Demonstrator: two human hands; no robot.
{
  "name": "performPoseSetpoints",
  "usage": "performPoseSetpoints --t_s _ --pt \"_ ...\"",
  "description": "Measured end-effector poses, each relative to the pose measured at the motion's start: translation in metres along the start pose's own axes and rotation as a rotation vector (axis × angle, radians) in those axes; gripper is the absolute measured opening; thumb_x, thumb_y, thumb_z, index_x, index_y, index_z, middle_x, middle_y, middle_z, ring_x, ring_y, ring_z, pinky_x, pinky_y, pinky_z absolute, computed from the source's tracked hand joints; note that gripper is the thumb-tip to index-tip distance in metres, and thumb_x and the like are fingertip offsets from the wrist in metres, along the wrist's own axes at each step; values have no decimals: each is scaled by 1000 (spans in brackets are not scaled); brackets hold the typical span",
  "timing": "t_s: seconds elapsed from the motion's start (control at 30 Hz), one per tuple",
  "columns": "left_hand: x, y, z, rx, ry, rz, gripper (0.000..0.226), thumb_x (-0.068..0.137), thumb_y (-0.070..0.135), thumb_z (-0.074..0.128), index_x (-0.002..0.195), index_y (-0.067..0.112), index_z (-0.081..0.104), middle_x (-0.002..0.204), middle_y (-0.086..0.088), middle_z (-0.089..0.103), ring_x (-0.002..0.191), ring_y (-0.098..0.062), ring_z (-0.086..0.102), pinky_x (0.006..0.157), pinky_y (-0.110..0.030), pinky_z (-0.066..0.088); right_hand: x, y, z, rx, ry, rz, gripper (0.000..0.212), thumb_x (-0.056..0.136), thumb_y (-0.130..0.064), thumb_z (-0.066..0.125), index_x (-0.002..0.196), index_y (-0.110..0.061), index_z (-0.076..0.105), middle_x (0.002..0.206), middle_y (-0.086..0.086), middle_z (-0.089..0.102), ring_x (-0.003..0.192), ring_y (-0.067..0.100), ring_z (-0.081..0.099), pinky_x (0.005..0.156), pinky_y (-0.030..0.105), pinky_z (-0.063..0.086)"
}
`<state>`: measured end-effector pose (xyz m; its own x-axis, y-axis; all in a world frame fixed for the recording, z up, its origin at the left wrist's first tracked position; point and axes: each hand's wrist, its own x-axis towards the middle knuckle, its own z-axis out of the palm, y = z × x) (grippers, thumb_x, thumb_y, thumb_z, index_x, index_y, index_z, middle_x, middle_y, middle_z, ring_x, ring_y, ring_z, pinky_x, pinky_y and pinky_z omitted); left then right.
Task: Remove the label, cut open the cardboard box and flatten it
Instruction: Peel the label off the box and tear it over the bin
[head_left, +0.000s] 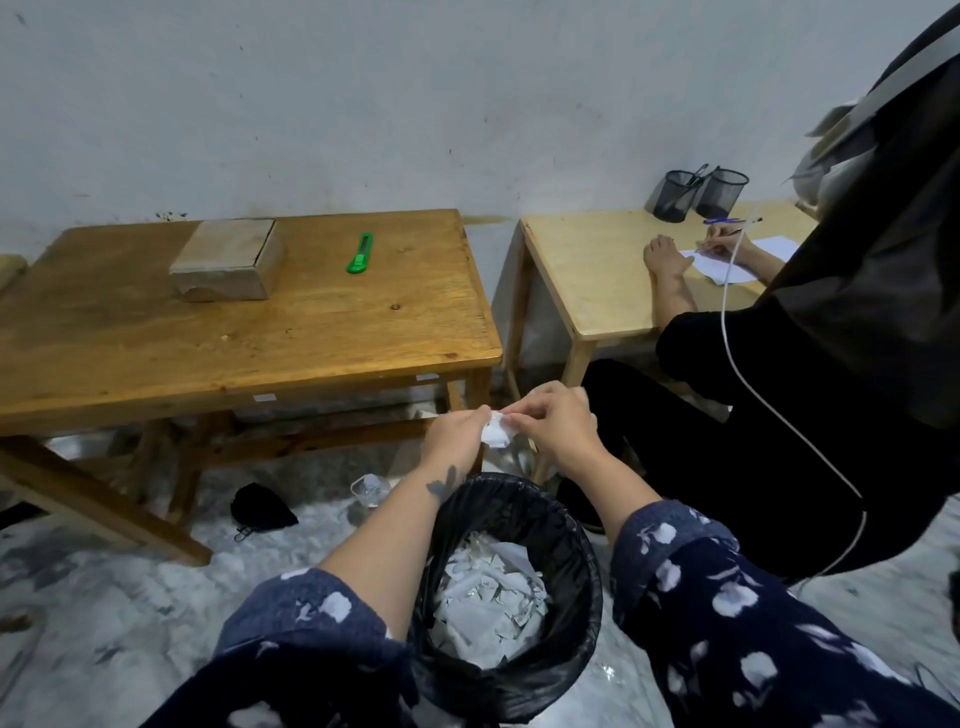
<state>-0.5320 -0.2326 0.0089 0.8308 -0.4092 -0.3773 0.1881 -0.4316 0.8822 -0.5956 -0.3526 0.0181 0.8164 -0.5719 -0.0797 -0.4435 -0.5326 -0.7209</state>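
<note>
A closed brown cardboard box (228, 260) rests on the wooden table (208, 338), at its back left. A green utility knife (360, 253) lies to the right of the box. Below the table's front right corner, my left hand (453, 432) and my right hand (551, 422) both pinch a crumpled white label scrap (495, 431) between their fingertips. They hold it above a bin lined with a black bag (571, 545), which contains several torn white paper pieces.
A person in black sits at the right, writing on paper at a lighter table (597, 270) with two mesh pen cups (696, 193). A white cable (779, 415) hangs by them. A black cloth (262, 506) and a clear plastic cup (370, 489) lie on the floor.
</note>
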Motion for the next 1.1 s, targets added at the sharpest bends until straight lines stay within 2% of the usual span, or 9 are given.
performPoseSetpoints --t_s 0.13,0.23,0.33,0.43,0.57,0.7,0.8,0.9,1.1 --pt "-2 -11 6 22 -116 29 46 92 27 58 136 20 50 132 6 56 119 -15 52 99 -32 38 -5 9 2 -9 6 15 21 83 -30 70 103 -36 72 90 -13 69 109 15 55 103 40 36" --pt "-2 -23 9 113 -116 44 83 85 14 68 151 16 17 105 3 72 101 -10 61 85 -23 40 -7 20 5 -240 -105 -23 15 85 -36 66 99 -35 72 103 -10 66 115 17 45 98 38 28" --pt "2 -37 13 200 -139 35 95 83 12 71 152 16 6 99 4 73 94 -8 64 82 -23 45 -11 30 11 -408 -147 -65 9 83 -42 64 88 -36 69 103 -9 57 111 19 40 92 39 27" --pt "7 -58 17 260 -202 4 93 84 14 71 152 14 8 121 -2 66 109 -13 60 87 -22 42 -15 44 25 -418 -202 21 10 82 -44 63 79 -35 63 93 -10 62 109 19 43 91 39 28" --pt "11 -98 23 456 -272 -15 69 87 24 66 147 17 33 145 -3 46 130 -21 46 102 -29 39 -23 76 50 -425 -229 123 6 83 -39 66 86 -36 69 95 -8 69 111 19 43 93 38 27" --pt "15 -138 29 612 -292 -96 47 92 28 57 138 21 46 143 -3 46 123 -23 50 95 -33 44 -32 107 77 -426 -308 188 19 87 -35 64 105 -36 70 109 -7 67 119 22 41 100 41 28" --pt "18 -160 30 551 -342 -187 37 94 25 55 131 22 53 134 -2 54 112 -23 57 88 -30 48 -35 122 93 -406 -384 258 26 89 -35 61 114 -33 67 114 -6 68 123 23 44 102 41 30" --pt "22 -171 27 484 -358 -237 36 96 21 54 132 17 52 135 -7 54 113 -23 56 82 -23 43 -33 129 102 -372 -435 328 24 90 -34 57 112 -33 68 117 -6 68 124 23 47 104 41 32" --pt "35 -152 7 512 -327 -211 33 96 22 51 129 18 54 132 -5 56 118 -22 54 97 -30 45 -8 105 98 -337 -466 317 21 92 -32 53 104 -32 69 111 -4 69 114 23 56 105 45 33"
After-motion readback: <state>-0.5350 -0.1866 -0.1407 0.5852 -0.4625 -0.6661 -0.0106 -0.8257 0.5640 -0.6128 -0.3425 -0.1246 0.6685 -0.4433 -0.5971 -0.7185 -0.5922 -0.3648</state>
